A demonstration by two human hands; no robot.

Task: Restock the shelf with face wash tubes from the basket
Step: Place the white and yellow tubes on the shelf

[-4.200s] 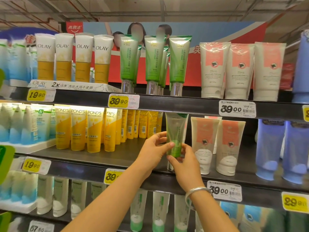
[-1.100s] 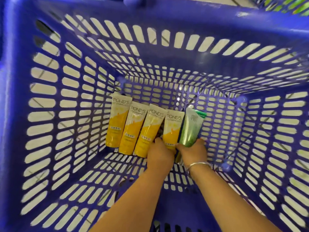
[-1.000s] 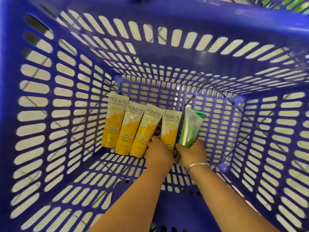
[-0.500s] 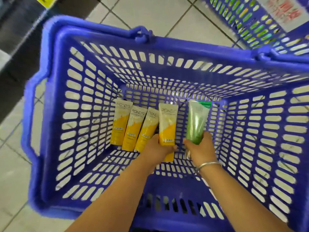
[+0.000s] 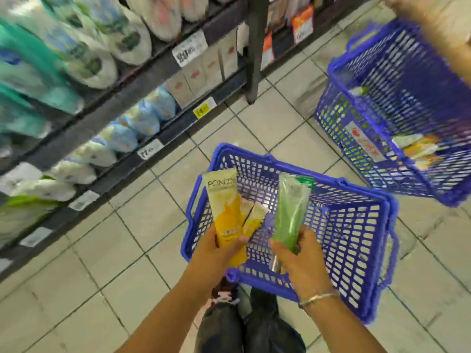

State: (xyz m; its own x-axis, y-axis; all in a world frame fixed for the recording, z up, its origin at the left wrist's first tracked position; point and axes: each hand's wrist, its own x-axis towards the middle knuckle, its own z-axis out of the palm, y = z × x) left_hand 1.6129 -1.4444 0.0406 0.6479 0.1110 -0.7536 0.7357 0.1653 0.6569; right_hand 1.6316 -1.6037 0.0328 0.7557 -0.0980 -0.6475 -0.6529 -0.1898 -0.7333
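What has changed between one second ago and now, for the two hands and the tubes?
Both hands have risen out of the basket. The left hand has lifted a yellow Pond's tube; the right hand has lifted the green tube. Other yellow tubes stay in the basket.

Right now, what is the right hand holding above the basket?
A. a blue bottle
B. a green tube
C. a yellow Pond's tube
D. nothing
B: the right hand grips a green tube by its lower end over the blue basket, while the left hand holds the yellow Pond's tube.
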